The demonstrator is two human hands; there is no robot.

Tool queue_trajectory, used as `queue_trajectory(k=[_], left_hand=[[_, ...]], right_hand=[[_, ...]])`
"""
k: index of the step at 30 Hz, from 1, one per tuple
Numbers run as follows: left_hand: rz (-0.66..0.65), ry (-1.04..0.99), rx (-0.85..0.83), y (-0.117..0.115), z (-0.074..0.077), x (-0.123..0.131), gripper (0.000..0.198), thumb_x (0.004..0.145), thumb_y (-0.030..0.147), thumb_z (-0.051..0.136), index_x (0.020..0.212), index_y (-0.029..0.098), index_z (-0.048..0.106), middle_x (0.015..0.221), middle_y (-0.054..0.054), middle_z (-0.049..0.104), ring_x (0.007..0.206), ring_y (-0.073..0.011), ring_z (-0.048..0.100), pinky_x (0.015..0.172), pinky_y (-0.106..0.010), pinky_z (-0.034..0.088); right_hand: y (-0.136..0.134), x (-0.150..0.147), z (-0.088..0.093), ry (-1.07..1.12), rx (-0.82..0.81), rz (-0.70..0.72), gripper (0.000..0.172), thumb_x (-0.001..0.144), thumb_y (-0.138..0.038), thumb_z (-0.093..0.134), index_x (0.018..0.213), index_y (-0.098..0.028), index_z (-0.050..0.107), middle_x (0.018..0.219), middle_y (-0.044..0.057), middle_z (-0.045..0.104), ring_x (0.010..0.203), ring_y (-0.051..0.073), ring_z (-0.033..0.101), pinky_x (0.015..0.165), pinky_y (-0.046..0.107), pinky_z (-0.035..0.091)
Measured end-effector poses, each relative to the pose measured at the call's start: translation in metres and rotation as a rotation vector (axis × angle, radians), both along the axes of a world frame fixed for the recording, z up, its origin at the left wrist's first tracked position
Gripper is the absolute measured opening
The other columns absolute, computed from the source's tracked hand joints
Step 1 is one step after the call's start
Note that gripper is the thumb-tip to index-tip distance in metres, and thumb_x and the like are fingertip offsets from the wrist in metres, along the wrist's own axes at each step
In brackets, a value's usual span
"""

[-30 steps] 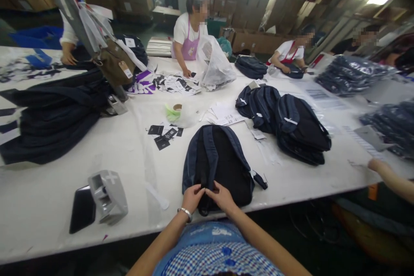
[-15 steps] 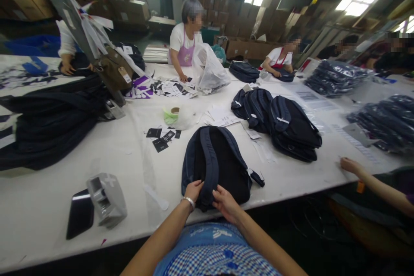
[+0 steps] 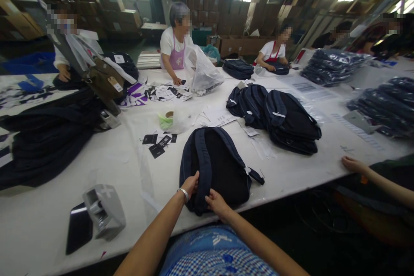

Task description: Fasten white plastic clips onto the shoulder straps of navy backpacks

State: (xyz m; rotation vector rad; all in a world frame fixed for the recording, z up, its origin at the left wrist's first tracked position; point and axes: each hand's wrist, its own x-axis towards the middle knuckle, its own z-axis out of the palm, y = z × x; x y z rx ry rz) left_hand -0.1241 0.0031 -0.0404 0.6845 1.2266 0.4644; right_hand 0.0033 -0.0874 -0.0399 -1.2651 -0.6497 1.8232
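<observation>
A dark navy backpack point(image 3: 228, 168) lies on the white table at its near edge, straps upward. My left hand point(image 3: 191, 183) grips the outer edge of its left shoulder strap point(image 3: 203, 159), the fingers partly hidden beneath the webbing. Lower down, my right hand point(image 3: 216, 202) pinches the inner edge of the same strap. A short strap end with a white tag point(image 3: 248, 170) sticks out on the bag's right side. Black hang tags point(image 3: 157, 150) lie scattered to the left of the bag.
More navy backpacks point(image 3: 287, 125) are piled at right, with bagged stacks point(image 3: 384, 103) beyond. Dark bags point(image 3: 48, 133) fill the left. A grey tape dispenser point(image 3: 105, 211), black phone point(image 3: 78, 229) and tape roll point(image 3: 166, 120) lie around. A co-worker's hand point(image 3: 354, 164) rests at right; others work across the table.
My left hand has slid a little up the strap, and my right hand has shifted slightly left and down along it. The view has turned slightly.
</observation>
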Motion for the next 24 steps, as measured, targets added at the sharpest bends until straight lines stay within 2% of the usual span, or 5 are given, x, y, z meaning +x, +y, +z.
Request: queue_trajectory(k=[6, 10, 13, 20, 24], left_hand=[[-0.043, -0.069, 0.044, 0.007, -0.003, -0.001, 0.043, 0.053, 0.041, 0.084, 0.077, 0.01, 0.066, 0.069, -0.006, 0.069, 0.061, -0.0172, 0.063, 0.062, -0.029, 0.05], [-0.047, -0.128, 0.002, 0.01, -0.003, -0.005, 0.039, 0.059, 0.038, 0.082, 0.079, 0.009, 0.065, 0.069, -0.007, 0.069, 0.061, -0.0177, 0.064, 0.063, -0.03, 0.051], [-0.061, -0.161, -0.054, 0.013, -0.001, -0.01, 0.036, 0.065, 0.037, 0.078, 0.084, 0.008, 0.066, 0.069, -0.009, 0.068, 0.061, -0.0175, 0.064, 0.061, -0.029, 0.051], [-0.086, -0.195, -0.134, 0.018, 0.003, -0.016, 0.027, 0.076, 0.029, 0.07, 0.092, 0.008, 0.065, 0.081, -0.012, 0.069, 0.064, -0.0151, 0.064, 0.062, -0.025, 0.052], [-0.048, -0.198, -0.162, 0.02, 0.004, -0.016, 0.024, 0.075, 0.024, 0.071, 0.091, 0.007, 0.066, 0.083, -0.013, 0.07, 0.062, -0.0156, 0.064, 0.062, -0.026, 0.052]], right_hand=[[-0.001, -0.006, -0.013, -0.103, -0.006, 0.012, 0.05, 0.057, -0.051, 0.074, 0.095, -0.021, 0.059, 0.078, 0.0, 0.066, 0.075, 0.02, 0.063, 0.064, 0.032, 0.049], [-0.004, -0.006, -0.015, -0.269, 0.017, -0.183, 0.043, 0.066, -0.055, 0.066, 0.091, -0.02, 0.061, 0.083, 0.004, 0.065, 0.079, 0.021, 0.062, 0.063, 0.031, 0.05], [-0.002, -0.007, -0.012, -0.301, -0.028, -0.307, 0.051, 0.067, -0.059, 0.062, 0.098, -0.019, 0.062, 0.094, 0.008, 0.065, 0.085, 0.022, 0.063, 0.067, 0.032, 0.052], [0.001, -0.025, 0.004, 0.11, -0.081, -0.164, 0.056, 0.068, -0.065, 0.061, 0.088, -0.013, 0.064, 0.076, 0.006, 0.067, 0.074, 0.021, 0.066, 0.074, 0.036, 0.052], [-0.003, -0.033, 0.012, 0.173, -0.076, -0.177, 0.058, 0.066, -0.061, 0.067, 0.1, -0.014, 0.06, 0.079, 0.005, 0.068, 0.074, 0.021, 0.066, 0.073, 0.037, 0.052]])
